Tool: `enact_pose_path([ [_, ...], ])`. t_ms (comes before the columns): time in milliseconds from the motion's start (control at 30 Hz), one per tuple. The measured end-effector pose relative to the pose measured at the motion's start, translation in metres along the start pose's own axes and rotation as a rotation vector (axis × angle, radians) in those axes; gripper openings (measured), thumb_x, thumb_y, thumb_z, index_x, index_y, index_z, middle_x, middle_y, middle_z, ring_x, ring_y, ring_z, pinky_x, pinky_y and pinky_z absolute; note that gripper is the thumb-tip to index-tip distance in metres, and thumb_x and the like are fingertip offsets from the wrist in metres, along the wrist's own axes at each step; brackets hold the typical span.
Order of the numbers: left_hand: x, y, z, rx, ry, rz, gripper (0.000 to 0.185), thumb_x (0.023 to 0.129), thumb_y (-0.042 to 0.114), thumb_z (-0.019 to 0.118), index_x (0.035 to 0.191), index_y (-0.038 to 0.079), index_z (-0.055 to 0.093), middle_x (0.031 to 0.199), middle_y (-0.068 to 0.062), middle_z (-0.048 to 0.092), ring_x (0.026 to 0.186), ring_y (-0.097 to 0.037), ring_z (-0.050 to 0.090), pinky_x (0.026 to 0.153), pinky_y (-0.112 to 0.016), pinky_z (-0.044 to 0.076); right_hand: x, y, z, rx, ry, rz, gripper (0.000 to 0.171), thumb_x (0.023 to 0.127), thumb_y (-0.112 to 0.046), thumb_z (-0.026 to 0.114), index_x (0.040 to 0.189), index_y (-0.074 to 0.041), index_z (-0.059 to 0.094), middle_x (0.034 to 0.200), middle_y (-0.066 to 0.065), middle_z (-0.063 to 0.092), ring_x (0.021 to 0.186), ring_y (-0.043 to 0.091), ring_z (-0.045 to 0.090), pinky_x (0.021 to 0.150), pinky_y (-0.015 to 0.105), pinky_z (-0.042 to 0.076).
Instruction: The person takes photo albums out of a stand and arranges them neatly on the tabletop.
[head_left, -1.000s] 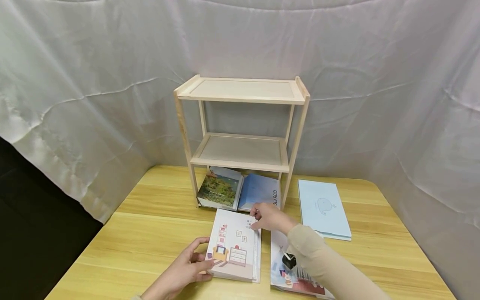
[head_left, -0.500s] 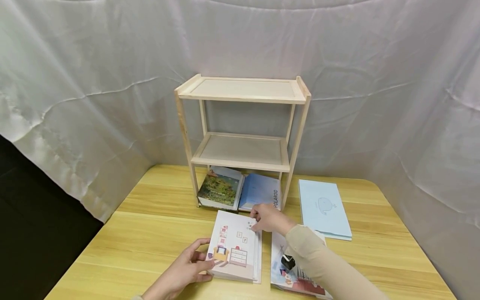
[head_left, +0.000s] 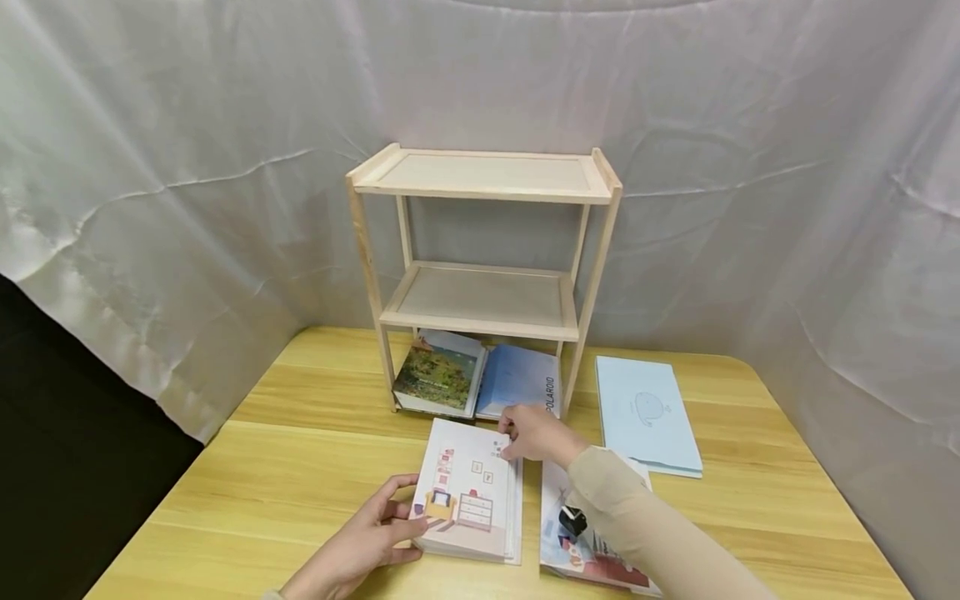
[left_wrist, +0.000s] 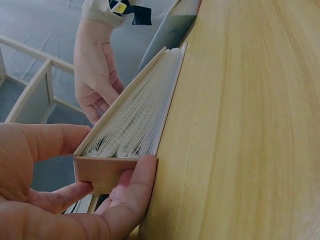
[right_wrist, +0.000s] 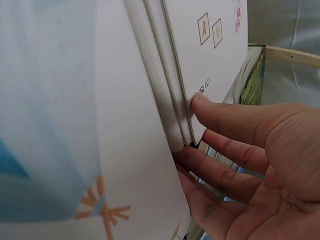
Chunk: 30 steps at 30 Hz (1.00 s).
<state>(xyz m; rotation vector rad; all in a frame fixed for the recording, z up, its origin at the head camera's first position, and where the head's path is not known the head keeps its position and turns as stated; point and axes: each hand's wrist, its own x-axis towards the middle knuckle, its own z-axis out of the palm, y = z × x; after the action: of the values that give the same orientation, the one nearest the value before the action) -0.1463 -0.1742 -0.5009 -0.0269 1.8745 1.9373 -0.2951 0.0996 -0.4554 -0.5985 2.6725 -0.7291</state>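
A thick white photo album [head_left: 465,492] with a drawn armchair and dresser on its cover lies on the table in the head view. My left hand [head_left: 378,525] grips its spine side, with the thumb on the cover. In the left wrist view, that hand's fingers [left_wrist: 132,195] wrap the spine, and the bunched leaves show at the album's end. At the far right corner, my right hand [head_left: 540,437] pinches the cover and page edges. The right wrist view shows its thumb [right_wrist: 220,117] on the cover and the other fingers underneath.
Behind stands a wooden shelf rack [head_left: 480,325]. On its bottom level lean an album with a tree picture [head_left: 438,377] and a blue album [head_left: 517,379]. Another illustrated album [head_left: 558,550] lies under the right forearm. A pale blue whale album [head_left: 648,412] lies right on the wooden table [head_left: 262,467].
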Motion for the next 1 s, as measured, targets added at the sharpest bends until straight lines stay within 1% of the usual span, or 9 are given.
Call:
enact_pose_path([
  [200,0.0007,-0.0012,-0.0003,-0.005,0.001,-0.002,0.072,0.104,0.014,0.071,0.164,0.008,0.032,0.123,-0.019,0.057,0.100,-0.025,0.065,0.087,-0.042,0.065,0.0000,-0.0015,-0.0003,-0.023,0.006,0.002,0.034,0.086,-0.015,0.091,0.115,-0.008,0.073,0.098,0.003,0.070,0.087,0.017,0.062,0.083,0.039,0.060],
  [467,-0.0005,-0.0019,-0.0003,-0.012,-0.006,0.013,0.072,0.104,0.016,0.072,0.163,0.007,0.032,0.124,-0.019,0.057,0.099,-0.024,0.065,0.088,-0.042,0.065,0.0026,-0.0031,-0.0001,-0.095,0.005,-0.011,0.034,0.085,-0.018,0.092,0.114,-0.011,0.074,0.096,0.002,0.071,0.086,0.016,0.062,0.088,0.042,0.060],
  [767,-0.0005,-0.0015,0.0008,-0.013,-0.003,0.010,0.071,0.104,0.016,0.072,0.162,0.007,0.032,0.123,-0.018,0.058,0.099,-0.024,0.065,0.087,-0.041,0.064,0.0024,-0.0042,-0.0017,-0.130,-0.006,-0.034,0.033,0.085,-0.018,0.091,0.112,-0.010,0.073,0.097,0.003,0.071,0.084,0.015,0.061,0.086,0.040,0.059],
  [1000,-0.0014,-0.0009,0.0006,-0.014,-0.012,0.018,0.071,0.104,0.016,0.071,0.163,0.007,0.032,0.124,-0.019,0.059,0.099,-0.024,0.065,0.087,-0.041,0.064,0.0016,-0.0039,-0.0024,-0.145,-0.006,-0.062,0.029,0.086,-0.017,0.092,0.106,-0.011,0.072,0.093,0.001,0.068,0.082,0.015,0.058,0.085,0.041,0.057],
])
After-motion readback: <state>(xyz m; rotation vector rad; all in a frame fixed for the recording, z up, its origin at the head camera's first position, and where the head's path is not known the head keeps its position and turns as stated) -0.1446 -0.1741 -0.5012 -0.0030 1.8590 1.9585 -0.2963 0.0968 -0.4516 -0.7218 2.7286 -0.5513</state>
